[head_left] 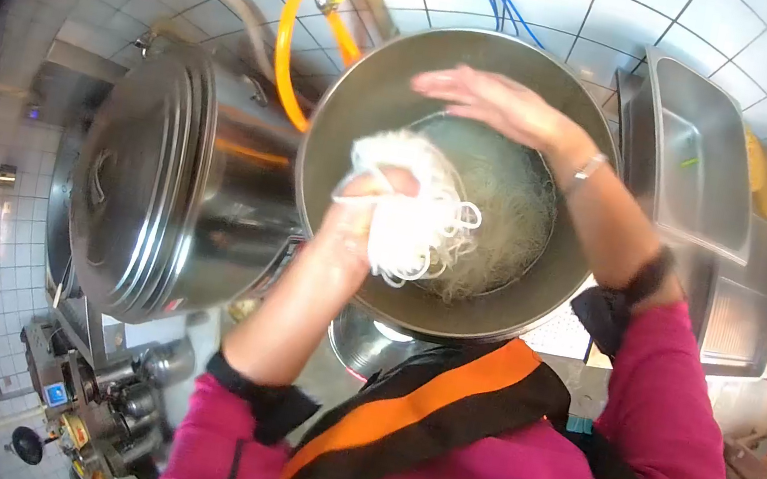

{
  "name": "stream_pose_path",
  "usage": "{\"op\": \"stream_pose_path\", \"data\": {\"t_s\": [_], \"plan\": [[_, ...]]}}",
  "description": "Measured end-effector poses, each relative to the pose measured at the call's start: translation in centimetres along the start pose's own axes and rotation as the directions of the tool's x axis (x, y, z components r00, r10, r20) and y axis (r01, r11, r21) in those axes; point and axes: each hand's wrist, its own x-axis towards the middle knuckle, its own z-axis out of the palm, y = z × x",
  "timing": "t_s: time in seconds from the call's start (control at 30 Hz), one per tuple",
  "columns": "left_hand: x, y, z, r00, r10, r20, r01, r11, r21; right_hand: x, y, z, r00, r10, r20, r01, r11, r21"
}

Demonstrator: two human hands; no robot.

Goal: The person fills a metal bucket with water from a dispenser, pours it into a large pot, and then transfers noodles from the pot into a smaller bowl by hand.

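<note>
Left hand [366,221] at frame centre is clenched around a bundle of white noodles [417,220], lifted clear so strands drain into the steel bowl [354,113]. Right hand [493,101], fingers spread and holding nothing, hovers over the bowl's far side. Lidded stockpot [170,183] stands just left.

We note brushed, dull-sheened metal in the large bowl [365,105]; at nine o'clock a polished steel pot [160,182] — glossy, ridged; white noodles [418,215] look wet and slick; at twelve o'clock glazed tiles [594,11].
</note>
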Motion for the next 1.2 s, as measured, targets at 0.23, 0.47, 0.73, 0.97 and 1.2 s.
{"op": "stream_pose_path", "data": {"t_s": [0.23, 0.47, 0.73, 0.97, 1.2], "plan": [[-7.6, 9.5, 9.3, 0.85, 0.415, 0.325, -0.502, 0.826, 0.255, 2.5, 5.0, 8.1, 0.976, 0.152, 0.155, -0.211, 0.83, 0.515], [-13.0, 12.0, 8.5, 0.86, 0.509, 0.037, -0.504, 0.836, 0.218, -2.9, 10.0, 7.8, 0.754, 0.097, 0.649, -0.625, 0.408, 0.666], [-18.6, 5.6, 1.7, 0.842, 0.533, -0.08, -0.527, 0.845, 0.09, -5.5, 4.3, 10.8, 0.805, 0.593, 0.0, -0.592, 0.803, 0.067], [-25.2, 0.7, -3.2, 0.903, 0.413, -0.119, -0.415, 0.91, 0.004, -3.4, -1.3, 16.5, 0.912, 0.394, -0.117, -0.346, 0.89, 0.299], [-28.6, -5.4, -4.9, 0.899, 0.404, -0.168, -0.434, 0.873, -0.222, -1.1, -5.4, 30.0, 0.938, 0.346, -0.003, -0.289, 0.787, 0.545]]}}
